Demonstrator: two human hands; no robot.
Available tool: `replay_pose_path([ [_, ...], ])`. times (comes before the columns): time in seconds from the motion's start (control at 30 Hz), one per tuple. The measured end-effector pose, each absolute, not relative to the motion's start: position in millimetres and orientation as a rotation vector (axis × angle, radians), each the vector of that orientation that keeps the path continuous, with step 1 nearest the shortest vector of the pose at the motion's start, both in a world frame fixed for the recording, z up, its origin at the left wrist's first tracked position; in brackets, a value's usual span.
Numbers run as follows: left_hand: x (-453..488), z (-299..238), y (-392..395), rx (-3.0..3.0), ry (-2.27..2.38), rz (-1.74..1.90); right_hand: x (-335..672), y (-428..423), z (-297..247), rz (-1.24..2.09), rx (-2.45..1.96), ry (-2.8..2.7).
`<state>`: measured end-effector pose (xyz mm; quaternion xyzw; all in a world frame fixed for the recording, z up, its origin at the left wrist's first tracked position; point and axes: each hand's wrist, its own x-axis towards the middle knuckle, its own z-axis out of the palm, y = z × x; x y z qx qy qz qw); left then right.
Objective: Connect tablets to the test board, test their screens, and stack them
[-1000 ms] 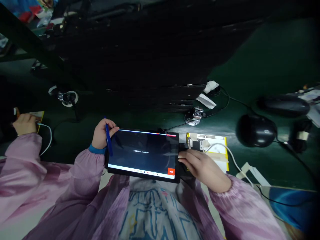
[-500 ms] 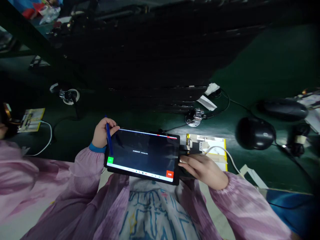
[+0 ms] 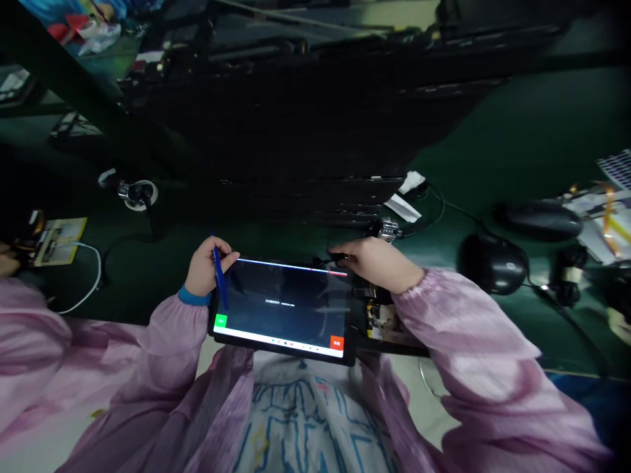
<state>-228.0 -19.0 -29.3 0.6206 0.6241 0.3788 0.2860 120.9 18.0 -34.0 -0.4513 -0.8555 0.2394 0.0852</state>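
A black tablet (image 3: 290, 309) is lit in front of me, with lines of text mid-screen, a green box at its lower left and a red box at its lower right. My left hand (image 3: 204, 266) is closed around a blue pen-shaped stick (image 3: 221, 279), its thumb resting by the tablet's upper left corner. Over the upper right edge of the tablet reaches my right hand (image 3: 377, 263), fingers closed on the end of a black cable (image 3: 324, 261); the fingertips partly hide it. A board with yellow-edged parts (image 3: 387, 322) lies below my right wrist, partly covered by the sleeve.
Just behind my right hand stands a small metal cylinder with number wheels (image 3: 388, 228). A similar one (image 3: 138, 192) is at left. Black mice (image 3: 495, 263) and cables lie at right. A co-worker's sleeve (image 3: 29, 328) is at the left edge, and dark stacked panels (image 3: 305, 118) fill the back.
My right hand has left the tablet's right side and moved up to the black cable at the top edge. The white cable is no longer by that hand. My left hand stays nearly still.
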Motion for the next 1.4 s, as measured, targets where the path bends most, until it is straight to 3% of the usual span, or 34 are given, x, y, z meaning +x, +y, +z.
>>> replay_pose_path([
  [0.2,-226.6,-26.5,-18.2,1.644,1.698,0.989,137.5,5.8,-26.9,0.712,-1.453,-2.248],
  [0.43,-225.5,-27.1,-14.4,1.615,1.656,1.034,180.8,-63.0,-4.3,1.243,-1.264,-1.686],
  [0.83,-225.0,-18.7,-15.1,1.6,1.645,1.034,154.1,-101.1,-37.8,1.08,-1.294,-1.723],
  [1.4,-216.6,-19.8,-21.7,1.607,1.762,1.106,151.4,-99.4,-46.8,1.332,-1.292,-1.657],
])
